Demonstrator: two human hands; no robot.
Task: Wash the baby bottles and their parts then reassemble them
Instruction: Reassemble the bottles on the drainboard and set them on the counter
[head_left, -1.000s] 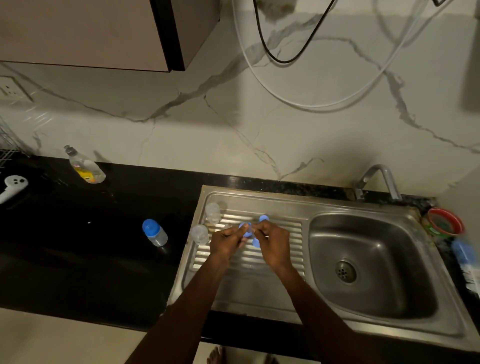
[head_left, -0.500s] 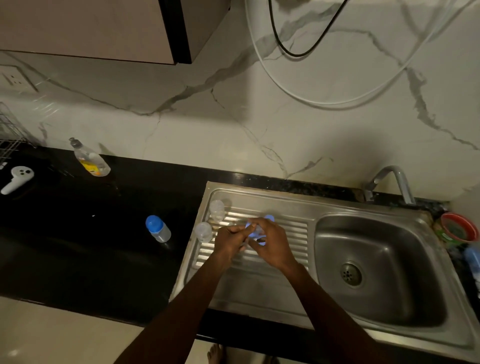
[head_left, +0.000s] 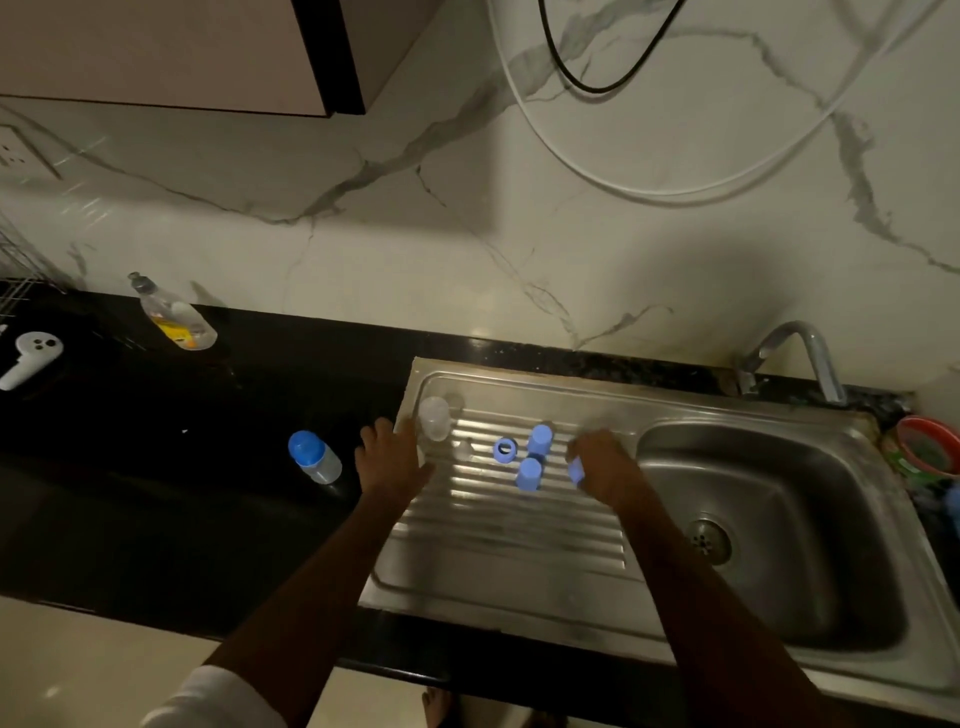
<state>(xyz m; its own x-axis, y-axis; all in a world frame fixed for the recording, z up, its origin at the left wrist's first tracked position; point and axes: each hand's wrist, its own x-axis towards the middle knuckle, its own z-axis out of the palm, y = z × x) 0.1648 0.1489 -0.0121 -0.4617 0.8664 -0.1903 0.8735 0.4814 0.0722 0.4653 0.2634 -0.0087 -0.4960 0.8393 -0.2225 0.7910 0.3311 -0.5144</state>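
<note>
Head view: bottle parts are spread on the draining board (head_left: 498, 551) beside the sink.

The left hand (head_left: 390, 464) is spread open at the board's left edge, nothing held, beside a clear bottle (head_left: 434, 418). A blue part (head_left: 575, 471) is gripped in the curled right hand (head_left: 602, 466). A blue ring (head_left: 504, 449) and two blue caps (head_left: 540, 438) lie between the hands; a capped bottle (head_left: 315, 457) stands on the counter. The clear bottle could be knocked over by the reaching hand, or parts could roll into the sink.

dim kitchen, white marble-look wall (head_left: 363, 249) with grey veins, black countertop (head_left: 130, 493) lower left, beige cabinet (head_left: 166, 52) upper left, black cable (head_left: 587, 78) and white hose (head_left: 649, 189) looping top right, pale floor (head_left: 78, 670) bottom left
</note>
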